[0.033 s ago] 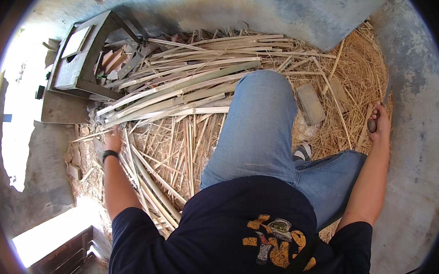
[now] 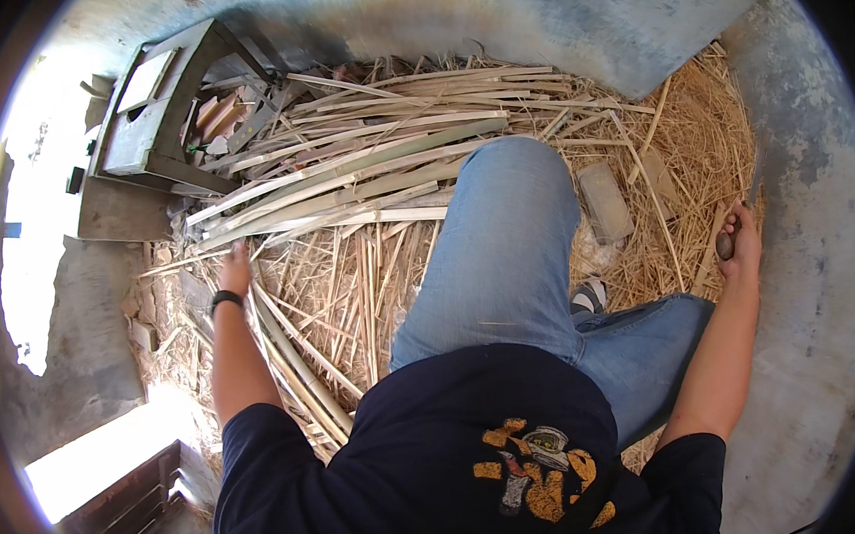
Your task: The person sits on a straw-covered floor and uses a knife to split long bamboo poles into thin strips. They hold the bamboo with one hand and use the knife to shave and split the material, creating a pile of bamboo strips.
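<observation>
My left hand (image 2: 235, 269), below a dark wristband, is over the left ends of the split bamboo strips (image 2: 285, 318) that fan toward my body. One finger points away from me; the others are too small and hidden to show whether they grip a strip. Out at the right, my right hand (image 2: 744, 247) is closed round the dark rounded handle of a knife (image 2: 725, 246). Its narrow grey blade points away from me, beside the wall. A pile of long pale and greenish bamboo strips (image 2: 345, 170) lies beyond my raised knee.
A worn wooden stand (image 2: 154, 127) is at the far left. Two bricks (image 2: 605, 203) lie right of my knee, near a heap of straw-like shavings (image 2: 710, 126). Stained grey walls (image 2: 570, 27) enclose the floor. A slatted wooden piece (image 2: 121, 505) is at the lower left.
My left hand has shifted a little to the right over the strip ends. My right hand and the knife have hardly moved.
</observation>
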A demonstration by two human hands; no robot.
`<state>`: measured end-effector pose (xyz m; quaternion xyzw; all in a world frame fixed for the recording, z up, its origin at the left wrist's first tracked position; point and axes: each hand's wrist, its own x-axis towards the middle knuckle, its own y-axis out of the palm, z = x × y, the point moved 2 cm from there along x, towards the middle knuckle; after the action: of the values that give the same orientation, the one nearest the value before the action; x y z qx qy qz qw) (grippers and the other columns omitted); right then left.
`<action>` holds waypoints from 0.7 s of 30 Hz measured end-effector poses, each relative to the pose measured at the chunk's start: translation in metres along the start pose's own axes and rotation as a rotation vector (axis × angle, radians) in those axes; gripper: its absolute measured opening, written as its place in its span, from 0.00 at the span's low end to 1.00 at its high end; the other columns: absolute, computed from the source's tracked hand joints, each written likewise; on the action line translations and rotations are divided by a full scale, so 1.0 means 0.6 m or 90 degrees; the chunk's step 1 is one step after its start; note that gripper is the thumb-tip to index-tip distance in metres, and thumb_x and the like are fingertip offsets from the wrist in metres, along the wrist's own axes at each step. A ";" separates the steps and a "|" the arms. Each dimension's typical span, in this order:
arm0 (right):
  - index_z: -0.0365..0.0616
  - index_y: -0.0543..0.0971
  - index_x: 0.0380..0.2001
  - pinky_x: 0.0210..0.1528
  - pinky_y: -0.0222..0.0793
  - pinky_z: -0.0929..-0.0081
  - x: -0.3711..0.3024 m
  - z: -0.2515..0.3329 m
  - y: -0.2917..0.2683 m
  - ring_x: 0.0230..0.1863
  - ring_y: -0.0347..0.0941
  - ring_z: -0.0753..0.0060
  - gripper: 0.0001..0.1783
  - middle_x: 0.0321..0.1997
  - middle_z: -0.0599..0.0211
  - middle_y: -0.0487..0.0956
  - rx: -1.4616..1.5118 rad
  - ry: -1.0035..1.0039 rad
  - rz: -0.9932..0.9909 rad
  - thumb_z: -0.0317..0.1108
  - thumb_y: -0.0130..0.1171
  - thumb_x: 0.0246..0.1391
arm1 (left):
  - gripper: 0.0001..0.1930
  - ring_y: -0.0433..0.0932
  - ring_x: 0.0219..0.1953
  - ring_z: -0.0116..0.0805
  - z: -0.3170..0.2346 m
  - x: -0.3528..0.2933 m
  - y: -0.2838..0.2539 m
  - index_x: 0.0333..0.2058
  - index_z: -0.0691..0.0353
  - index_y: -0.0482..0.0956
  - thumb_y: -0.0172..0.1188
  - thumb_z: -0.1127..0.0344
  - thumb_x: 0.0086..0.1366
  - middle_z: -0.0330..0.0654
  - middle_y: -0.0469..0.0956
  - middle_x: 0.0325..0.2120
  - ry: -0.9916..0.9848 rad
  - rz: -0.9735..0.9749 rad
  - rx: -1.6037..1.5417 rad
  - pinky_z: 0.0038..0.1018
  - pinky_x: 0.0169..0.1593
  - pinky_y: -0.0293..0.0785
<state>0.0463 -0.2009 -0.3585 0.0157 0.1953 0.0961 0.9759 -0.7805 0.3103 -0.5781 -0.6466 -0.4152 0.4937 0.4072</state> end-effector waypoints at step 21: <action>0.52 0.72 0.36 0.19 0.64 0.88 0.018 0.006 -0.057 0.21 0.64 0.89 0.07 0.25 0.80 0.70 -0.103 0.044 -0.119 0.37 0.59 0.62 | 0.27 0.64 0.63 0.51 -0.481 0.054 0.199 0.58 0.52 0.71 0.61 0.51 0.62 0.48 0.66 0.59 0.060 0.019 0.049 0.47 0.62 0.65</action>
<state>0.0639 -0.2325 -0.3615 -0.0849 0.2212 0.0210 0.9713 -0.4770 0.2684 -0.6475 -0.6592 -0.3665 0.4844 0.4434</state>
